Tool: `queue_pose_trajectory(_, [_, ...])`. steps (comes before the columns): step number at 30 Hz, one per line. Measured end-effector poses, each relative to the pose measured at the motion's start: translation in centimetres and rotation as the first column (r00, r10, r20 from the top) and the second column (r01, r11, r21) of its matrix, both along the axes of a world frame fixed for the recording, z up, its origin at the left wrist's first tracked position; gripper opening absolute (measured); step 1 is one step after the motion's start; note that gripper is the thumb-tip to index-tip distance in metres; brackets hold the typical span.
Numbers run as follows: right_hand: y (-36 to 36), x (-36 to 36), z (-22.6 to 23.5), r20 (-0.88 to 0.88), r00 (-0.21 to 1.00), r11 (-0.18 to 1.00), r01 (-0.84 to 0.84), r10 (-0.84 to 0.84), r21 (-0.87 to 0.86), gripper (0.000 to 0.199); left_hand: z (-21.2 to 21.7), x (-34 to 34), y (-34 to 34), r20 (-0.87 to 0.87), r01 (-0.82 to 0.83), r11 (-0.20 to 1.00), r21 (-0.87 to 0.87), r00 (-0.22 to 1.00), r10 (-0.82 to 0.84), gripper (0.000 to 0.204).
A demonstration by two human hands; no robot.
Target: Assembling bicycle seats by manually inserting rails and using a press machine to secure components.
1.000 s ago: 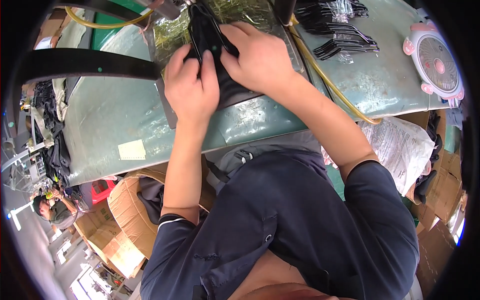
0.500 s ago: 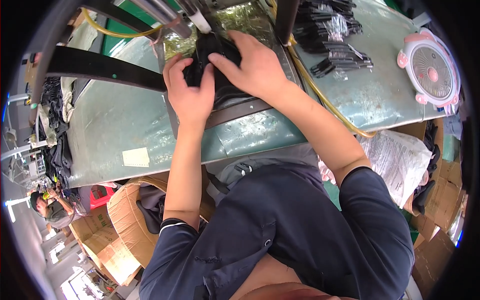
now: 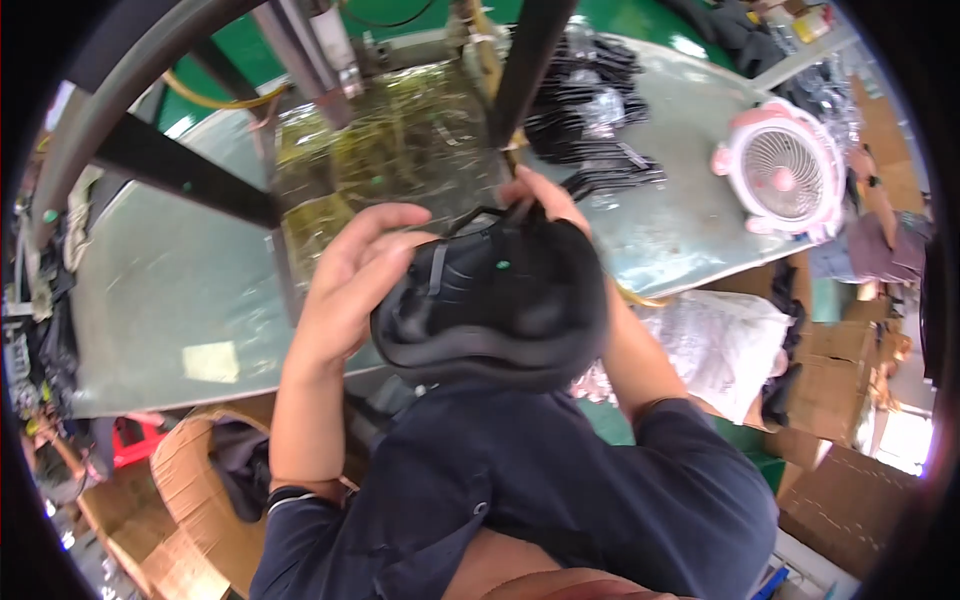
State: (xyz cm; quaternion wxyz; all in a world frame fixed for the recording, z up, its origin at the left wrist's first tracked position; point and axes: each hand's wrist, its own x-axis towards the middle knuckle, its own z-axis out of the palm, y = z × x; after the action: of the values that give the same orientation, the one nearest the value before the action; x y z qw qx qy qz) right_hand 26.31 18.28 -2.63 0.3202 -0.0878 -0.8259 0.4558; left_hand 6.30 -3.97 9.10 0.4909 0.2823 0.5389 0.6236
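Item: a black padded piece [image 3: 495, 305] with moulded ridges and thin straps, held up off the worktable [image 3: 170, 300], between the person's chest and the table's near edge. The left hand [image 3: 355, 275] cupped its left side, fingers spread and curled round the rim; the right hand [image 3: 545, 200] gripped the far edge from behind, thumb and fingertips pinched on the pad near a strap loop (the rest of that hand was hidden by the pad itself). Both hands were closed on the piece. Risks, as judged: a strap could snag on the dark metal frame bars [image 3: 520, 60] just beyond the hands — the far edge sat close to them; the grip, being on the rim alone, could let the pad tip or slip toward the lap. Far of the hands lay a clear film-covered press plate [image 3: 390, 160], nothing resting on it. To the far right, a heap of black strap pieces [image 3: 595, 120] lay loose on the table, and a pink desk fan [image 3: 785, 175] stood beyond it. Containers: an open cardboard box [image 3: 190, 490] at near left held dark fabric — what kind could not be told; more cartons [image 3: 845, 400] at right, contents not seen; a white plastic bag [image 3: 720, 345] below the table's right edge.
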Motion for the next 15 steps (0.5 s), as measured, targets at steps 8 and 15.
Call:
queue_pose_trajectory(8, [10.4, 1.1, 10.7, -0.096, 0.844, 0.715, 0.38, -0.527, -0.586, 0.046, -2.8, -4.3, -7.2, -0.074, -0.014, 0.95, 0.311, 0.997, 0.039, 0.061])
queue_pose_trajectory(15, [20.8, -1.3, 10.0, 0.049, 0.815, 0.705, 0.529, -0.578, -0.473, 0.071, -5.6, -6.3, -18.4, -0.19, -0.215, 0.94, 0.267, 0.944, 0.27, 0.069])
